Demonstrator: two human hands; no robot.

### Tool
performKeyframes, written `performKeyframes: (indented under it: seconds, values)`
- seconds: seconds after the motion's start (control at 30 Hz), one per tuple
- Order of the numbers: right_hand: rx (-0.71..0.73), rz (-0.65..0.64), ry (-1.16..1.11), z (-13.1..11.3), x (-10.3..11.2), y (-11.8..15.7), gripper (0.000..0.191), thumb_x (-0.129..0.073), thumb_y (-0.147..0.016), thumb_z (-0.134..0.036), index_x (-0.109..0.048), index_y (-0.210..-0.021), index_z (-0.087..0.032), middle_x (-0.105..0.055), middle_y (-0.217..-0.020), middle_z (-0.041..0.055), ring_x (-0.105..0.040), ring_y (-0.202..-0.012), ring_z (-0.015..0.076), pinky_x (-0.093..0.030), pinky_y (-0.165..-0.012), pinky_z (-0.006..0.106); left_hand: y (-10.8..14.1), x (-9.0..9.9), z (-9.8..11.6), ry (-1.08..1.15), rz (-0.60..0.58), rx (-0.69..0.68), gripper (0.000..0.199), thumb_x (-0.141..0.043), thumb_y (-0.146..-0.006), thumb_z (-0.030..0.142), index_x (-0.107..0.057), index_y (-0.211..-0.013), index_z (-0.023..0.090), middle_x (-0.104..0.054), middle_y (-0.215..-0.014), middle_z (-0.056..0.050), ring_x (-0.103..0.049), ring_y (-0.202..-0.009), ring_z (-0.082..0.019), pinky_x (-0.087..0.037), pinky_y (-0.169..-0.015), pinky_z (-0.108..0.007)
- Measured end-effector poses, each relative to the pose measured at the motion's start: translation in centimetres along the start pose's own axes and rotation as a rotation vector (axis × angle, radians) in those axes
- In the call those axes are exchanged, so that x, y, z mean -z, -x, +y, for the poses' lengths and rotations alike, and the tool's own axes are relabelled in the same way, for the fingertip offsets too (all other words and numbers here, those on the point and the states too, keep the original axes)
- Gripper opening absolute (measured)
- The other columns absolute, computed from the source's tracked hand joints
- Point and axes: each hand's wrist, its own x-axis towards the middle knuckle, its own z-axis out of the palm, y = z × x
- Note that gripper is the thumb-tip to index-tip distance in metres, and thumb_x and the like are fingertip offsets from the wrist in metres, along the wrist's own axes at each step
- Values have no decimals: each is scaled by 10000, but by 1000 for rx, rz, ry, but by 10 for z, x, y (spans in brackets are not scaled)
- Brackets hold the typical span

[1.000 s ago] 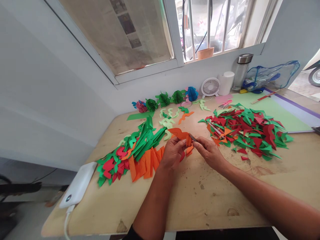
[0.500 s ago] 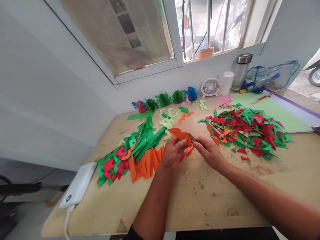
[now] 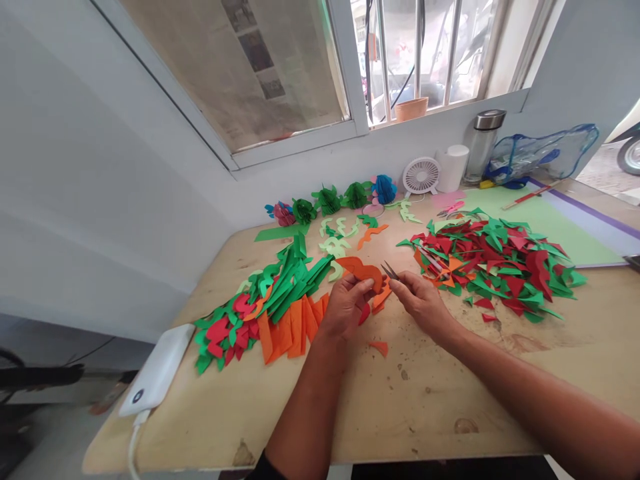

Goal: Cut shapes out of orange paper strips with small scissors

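Pinched in my left hand [image 3: 350,303] is a piece of orange paper [image 3: 364,270] with a wavy cut edge. My right hand [image 3: 417,300] grips a small pair of scissors [image 3: 389,271]; their dark blades are spread apart, just right of the paper and not touching it. My fingers cover the handles. A small orange scrap [image 3: 380,348] lies on the table below my hands. More orange paper [image 3: 383,295] shows beneath the fingers of my left hand. Left of it are folded orange strips [image 3: 290,328] and folded green strips [image 3: 295,280].
A heap of red and green scraps [image 3: 495,263] is at the right. Cut red and green shapes [image 3: 225,333] lie near a white power bank [image 3: 157,370] at the left. Paper flowers [image 3: 327,200], a small fan [image 3: 421,177] and a glass bottle [image 3: 483,147] line the wall.
The scissors' blades have come off the orange paper and spread apart. A cut orange scrap has dropped onto the table. My left hand stays in about the same place.
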Motion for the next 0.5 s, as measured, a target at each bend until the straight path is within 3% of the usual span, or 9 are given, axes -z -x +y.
performKeyframes:
  seconds: [0.27, 0.5]
  values:
    - [-213, -13, -416, -4, 3, -1, 382, -595, -762, -562, -534, -748, -186, -302, -495, -85, -238, -422, 64, -166, -388, 218, 0, -2, -5, -104, -37, 21, 200, -720, -668, 240, -697, -821, 114, -700, -840, -102, -632, -789, -191, -473, -780, -343]
    - [-212, 7, -446, -7, 4, -1, 361, -714, -673, -487, -552, -769, -178, -314, -481, -96, -212, -400, 43, -144, -380, 216, 1, -8, -3, -241, -128, -19, 167, -697, -682, 235, -708, -807, 124, -671, -690, -64, -589, -608, -134, -431, -578, -260]
